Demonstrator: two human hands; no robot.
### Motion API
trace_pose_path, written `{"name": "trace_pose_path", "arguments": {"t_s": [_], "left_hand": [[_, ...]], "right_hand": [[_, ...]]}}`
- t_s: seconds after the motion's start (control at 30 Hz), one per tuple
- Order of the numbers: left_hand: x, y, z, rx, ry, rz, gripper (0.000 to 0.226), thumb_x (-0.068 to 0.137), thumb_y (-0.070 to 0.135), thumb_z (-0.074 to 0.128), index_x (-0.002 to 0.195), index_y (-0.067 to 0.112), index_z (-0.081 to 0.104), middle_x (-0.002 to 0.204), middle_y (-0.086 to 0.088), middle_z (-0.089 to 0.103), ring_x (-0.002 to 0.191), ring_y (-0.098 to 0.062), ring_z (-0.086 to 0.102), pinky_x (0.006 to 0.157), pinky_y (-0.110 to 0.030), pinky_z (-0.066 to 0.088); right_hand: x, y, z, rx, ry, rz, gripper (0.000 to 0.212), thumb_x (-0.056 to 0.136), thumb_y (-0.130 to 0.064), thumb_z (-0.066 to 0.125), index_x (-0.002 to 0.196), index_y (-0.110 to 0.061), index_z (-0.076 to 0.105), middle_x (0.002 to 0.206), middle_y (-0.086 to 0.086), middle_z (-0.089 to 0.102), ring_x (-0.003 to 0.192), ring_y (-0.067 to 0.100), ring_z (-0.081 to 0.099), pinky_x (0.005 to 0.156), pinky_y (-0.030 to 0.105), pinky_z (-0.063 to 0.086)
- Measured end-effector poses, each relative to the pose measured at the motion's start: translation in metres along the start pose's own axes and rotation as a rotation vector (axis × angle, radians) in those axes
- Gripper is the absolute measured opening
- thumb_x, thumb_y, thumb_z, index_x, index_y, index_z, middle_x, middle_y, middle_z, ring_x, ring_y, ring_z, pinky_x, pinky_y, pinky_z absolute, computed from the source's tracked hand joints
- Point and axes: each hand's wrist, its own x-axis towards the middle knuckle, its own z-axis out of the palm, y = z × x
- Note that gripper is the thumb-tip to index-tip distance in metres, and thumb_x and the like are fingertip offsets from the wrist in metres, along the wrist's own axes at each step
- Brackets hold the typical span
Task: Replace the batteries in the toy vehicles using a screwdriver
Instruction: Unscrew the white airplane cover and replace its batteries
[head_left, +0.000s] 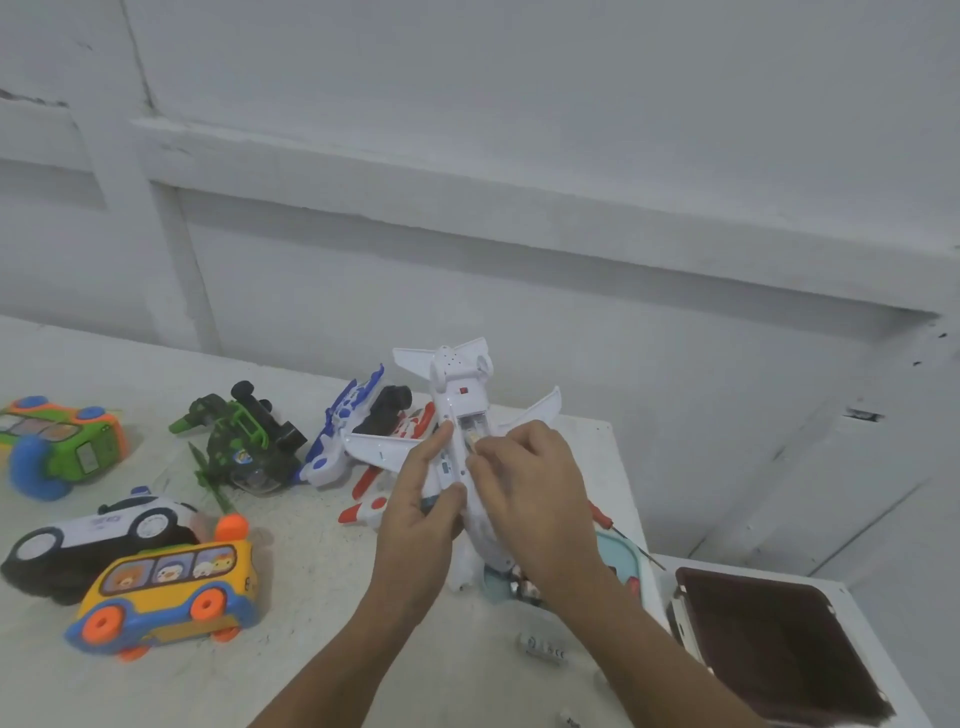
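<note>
I see toys crowding the table (322, 571): a yellow bus (171, 592), a police car (98, 530) and a green-orange car (62, 441) at left, a green helicopter (244, 447), a blue-white toy (343, 426) and a red-white one (384, 478) behind my hands. A screwdriver (618, 530) lies to the right, partly hidden by my right wrist, near a teal tray (618, 561). A battery (540, 647) lies near my right forearm; a dark box (779, 654) sits further right. My left hand (421, 514) grips the white plane (457, 415), belly up, tail away from me. My right hand (524, 493) has its fingertips pinched at the open battery bay; what they hold is blurred.
</note>
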Motion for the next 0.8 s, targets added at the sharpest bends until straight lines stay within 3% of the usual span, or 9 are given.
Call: {"name": "trace_pose_path", "arguments": {"t_s": [0.07, 0.13, 0.23, 0.33, 0.47, 0.53, 0.6, 0.67, 0.8], "left_hand": [[0.007, 0.004, -0.002, -0.003, -0.03, 0.019, 0.052, 0.099, 0.004, 0.052, 0.124, 0.05, 0.053, 0.116, 0.038, 0.056, 0.095, 0.006, 0.066, 0.073, -0.022, 0.058], [0.014, 0.007, -0.006, 0.016, -0.059, 0.034, 0.055, 0.099, 0.002, 0.051, 0.119, 0.053, 0.052, 0.117, 0.041, 0.052, 0.103, -0.003, 0.065, 0.076, -0.022, 0.058], [0.024, 0.007, -0.01, 0.006, -0.091, 0.033, 0.059, 0.098, -0.003, 0.048, 0.12, 0.052, 0.052, 0.109, 0.046, 0.057, 0.094, 0.001, 0.066, 0.075, -0.027, 0.06], [0.03, 0.007, -0.013, 0.01, -0.127, 0.043, 0.061, 0.098, -0.006, 0.047, 0.122, 0.05, 0.053, 0.109, 0.046, 0.058, 0.08, -0.001, 0.063, 0.078, -0.041, 0.06], [0.037, 0.007, -0.016, -0.011, -0.157, 0.032, 0.065, 0.096, -0.005, 0.05, 0.115, 0.057, 0.056, 0.116, 0.039, 0.06, 0.099, -0.007, 0.066, 0.084, -0.043, 0.06], [0.039, 0.008, -0.016, -0.017, -0.17, 0.037, 0.065, 0.096, -0.005, 0.051, 0.114, 0.057, 0.058, 0.119, 0.035, 0.06, 0.102, -0.008, 0.067, 0.086, -0.04, 0.059], [0.04, 0.007, -0.016, -0.009, -0.179, 0.034, 0.064, 0.096, -0.005, 0.052, 0.115, 0.056, 0.058, 0.125, 0.029, 0.059, 0.105, -0.006, 0.065, 0.088, -0.04, 0.059], [0.04, 0.004, -0.014, 0.01, -0.198, 0.024, 0.064, 0.095, -0.004, 0.053, 0.117, 0.055, 0.057, 0.136, 0.017, 0.056, 0.112, -0.01, 0.063, 0.091, -0.043, 0.058], [0.042, 0.003, -0.011, 0.021, -0.236, -0.02, 0.066, 0.096, -0.001, 0.053, 0.112, 0.063, 0.055, 0.138, 0.012, 0.056, 0.099, -0.016, 0.067, 0.087, -0.046, 0.059]], "right_hand": [[0.0, -0.001, 0.003, 0.033, -0.018, -0.022, 0.028, 0.091, -0.033, 0.054, 0.104, -0.017, 0.074, 0.09, 0.001, 0.059, 0.077, 0.009, 0.053, 0.067, 0.006, 0.035], [0.002, -0.003, 0.007, 0.057, 0.032, -0.028, 0.025, 0.091, -0.027, 0.057, 0.105, -0.015, 0.074, 0.09, 0.001, 0.059, 0.075, 0.008, 0.053, 0.065, 0.008, 0.04], [0.008, -0.005, 0.01, 0.061, 0.092, -0.017, 0.023, 0.09, -0.022, 0.058, 0.105, -0.013, 0.074, 0.09, 0.004, 0.061, 0.076, 0.006, 0.052, 0.069, 0.003, 0.036], [0.011, -0.005, 0.012, 0.035, 0.124, -0.024, 0.026, 0.088, -0.023, 0.053, 0.098, -0.01, 0.074, 0.085, 0.003, 0.063, 0.074, 0.008, 0.054, 0.065, 0.01, 0.044], [0.012, -0.008, 0.012, 0.003, 0.056, 0.004, 0.036, 0.091, -0.029, 0.047, 0.102, -0.008, 0.073, 0.089, 0.004, 0.057, 0.076, 0.013, 0.053, 0.064, 0.022, 0.052], [0.011, -0.011, 0.01, -0.005, 0.025, 0.006, 0.044, 0.09, -0.034, 0.04, 0.104, -0.007, 0.072, 0.094, 0.005, 0.054, 0.081, 0.016, 0.052, 0.065, 0.02, 0.049], [0.011, -0.013, 0.009, -0.022, -0.018, 0.033, 0.05, 0.09, -0.039, 0.034, 0.106, -0.007, 0.07, 0.102, 0.003, 0.048, 0.086, 0.013, 0.045, 0.068, 0.009, 0.035], [0.009, -0.012, 0.009, -0.078, -0.101, 0.073, 0.061, 0.089, -0.047, 0.024, 0.11, -0.011, 0.068, 0.107, 0.0, 0.042, 0.089, 0.009, 0.038, 0.066, 0.006, 0.026], [0.012, -0.008, 0.0, -0.045, -0.18, 0.11, 0.049, 0.091, -0.038, 0.032, 0.105, -0.01, 0.069, 0.104, -0.004, 0.04, 0.086, 0.01, 0.044, 0.068, 0.009, 0.034]]}}
